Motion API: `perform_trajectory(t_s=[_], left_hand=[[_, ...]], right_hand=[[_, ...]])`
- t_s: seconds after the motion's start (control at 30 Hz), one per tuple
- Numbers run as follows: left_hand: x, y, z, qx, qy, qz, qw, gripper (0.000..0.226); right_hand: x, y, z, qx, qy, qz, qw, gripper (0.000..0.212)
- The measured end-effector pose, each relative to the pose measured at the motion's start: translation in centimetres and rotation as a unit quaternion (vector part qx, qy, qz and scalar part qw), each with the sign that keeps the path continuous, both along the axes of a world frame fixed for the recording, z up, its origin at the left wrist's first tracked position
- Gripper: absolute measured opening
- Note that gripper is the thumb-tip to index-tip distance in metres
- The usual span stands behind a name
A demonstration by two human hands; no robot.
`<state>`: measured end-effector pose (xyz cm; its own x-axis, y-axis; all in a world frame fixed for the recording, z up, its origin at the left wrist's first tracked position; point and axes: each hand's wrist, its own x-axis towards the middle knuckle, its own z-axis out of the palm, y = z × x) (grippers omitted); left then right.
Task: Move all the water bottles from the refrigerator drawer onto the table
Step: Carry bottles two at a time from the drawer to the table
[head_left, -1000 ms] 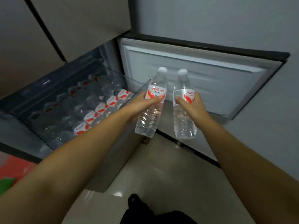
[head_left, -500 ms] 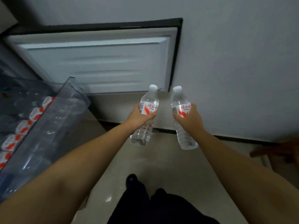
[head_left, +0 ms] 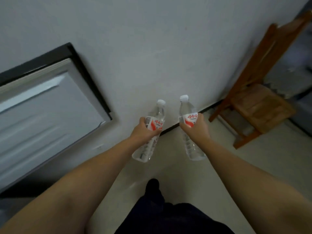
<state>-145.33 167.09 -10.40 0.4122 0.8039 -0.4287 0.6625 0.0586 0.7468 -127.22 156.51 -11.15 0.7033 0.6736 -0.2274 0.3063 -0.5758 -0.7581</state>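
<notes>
I hold two clear water bottles with white caps and red-and-white labels out in front of me above the floor. My left hand (head_left: 143, 132) grips the left water bottle (head_left: 156, 115) around its label, the bottle tilted slightly right. My right hand (head_left: 196, 129) grips the right water bottle (head_left: 186, 108) the same way, nearly upright. The refrigerator drawer and the table are out of view.
The open refrigerator door (head_left: 42, 115) with its white inner panel fills the left side. A wooden chair (head_left: 256, 105) stands against the grey wall (head_left: 152, 39) at the right. Pale floor (head_left: 253, 166) lies ahead; my dark trousers and shoe (head_left: 152, 184) show below.
The view has swung right, away from the refrigerator: the drawer of bottles has left the frame and the wooden chair has come in. Both hands still hold their bottles.
</notes>
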Motion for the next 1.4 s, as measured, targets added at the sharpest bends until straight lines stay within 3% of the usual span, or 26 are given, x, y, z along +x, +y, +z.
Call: perform_trajectory(t_s=[0.3,0.6,0.9,1.23,1.4], left_hand=[[6.2,5.3,-0.2,0.022,-0.010,-0.154,0.988,0.072],[13.7,3.0,-0.2,0.011,0.000,-0.299,0.954,0.070],[27.8,-4.8,0.2,-0.022,-0.015,-0.414,0.910,0.068],[44.3,-17.3,0.6,0.013,-0.006,-0.526,0.850,0.073],[50.4,-24.1,0.8,-0.014,-0.016,-0.575,0.818,0.073]], right_hand=[[2.3,-0.3,-0.9,0.011,0.011,-0.152,0.988,0.068],[5.2,-5.2,-1.7,-0.010,0.002,-0.282,0.959,0.064],[14.5,-14.9,-1.8,-0.022,0.009,-0.396,0.918,0.061],[25.4,-27.9,-0.6,-0.047,-0.005,-0.473,0.880,0.058],[28.1,-34.5,-0.7,-0.052,-0.001,-0.547,0.835,0.062]])
